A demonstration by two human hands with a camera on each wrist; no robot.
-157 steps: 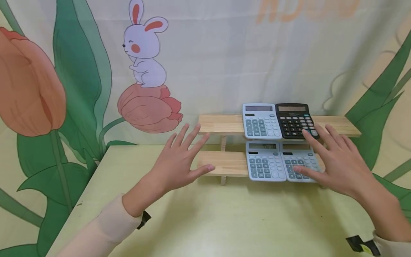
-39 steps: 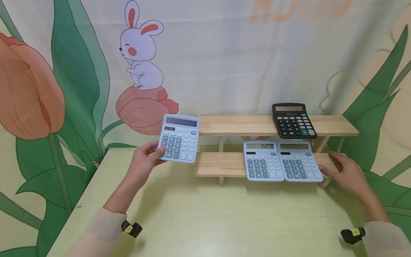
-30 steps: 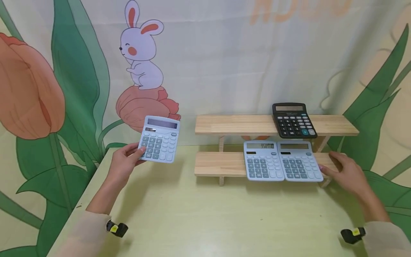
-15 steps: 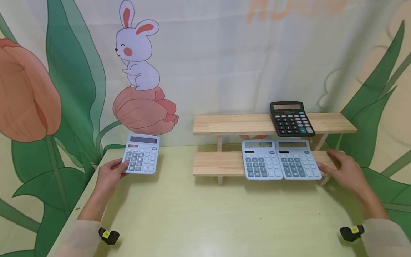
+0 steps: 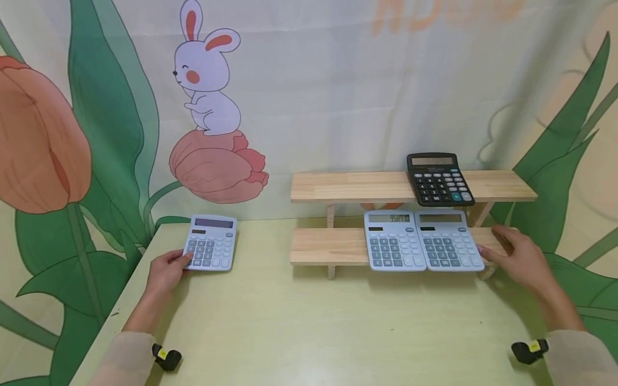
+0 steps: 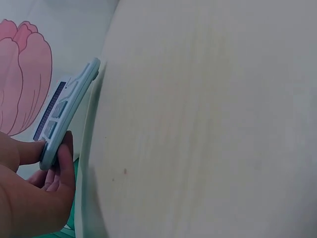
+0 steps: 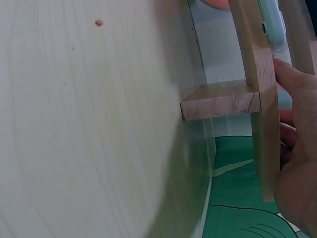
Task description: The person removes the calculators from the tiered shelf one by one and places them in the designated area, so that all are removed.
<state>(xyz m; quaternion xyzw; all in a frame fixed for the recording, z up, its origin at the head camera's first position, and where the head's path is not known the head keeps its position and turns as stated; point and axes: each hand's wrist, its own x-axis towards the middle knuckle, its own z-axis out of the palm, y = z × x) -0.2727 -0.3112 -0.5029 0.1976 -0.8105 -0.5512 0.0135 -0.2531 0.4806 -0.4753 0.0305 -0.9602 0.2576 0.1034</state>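
At the left of the table, my left hand [image 5: 165,272] pinches a light blue calculator [image 5: 210,242] by its lower left edge. The left wrist view shows the thumb on the face of this calculator [image 6: 67,116] and fingers curled behind it; it looks tilted, and contact with the table cannot be told. My right hand [image 5: 523,261] rests at the right end of the lower shelf, its thumb at the edge of a second light blue calculator [image 5: 449,241]. Beside that stands a third light blue calculator [image 5: 395,241]. A black calculator [image 5: 440,180] leans on the upper shelf.
A two-tier wooden rack has an upper shelf [image 5: 347,186] and a lower shelf [image 5: 328,246], on short legs. It stands at the back right of the pale table [image 5: 309,327]. Behind hangs a printed cloth [image 5: 314,96] with a rabbit and tulips.
The light blue calculator from the upper shelf was taken by my left hand and carried left, then lowered toward the table. My right hand went to the lower shelf's right end and stays there.
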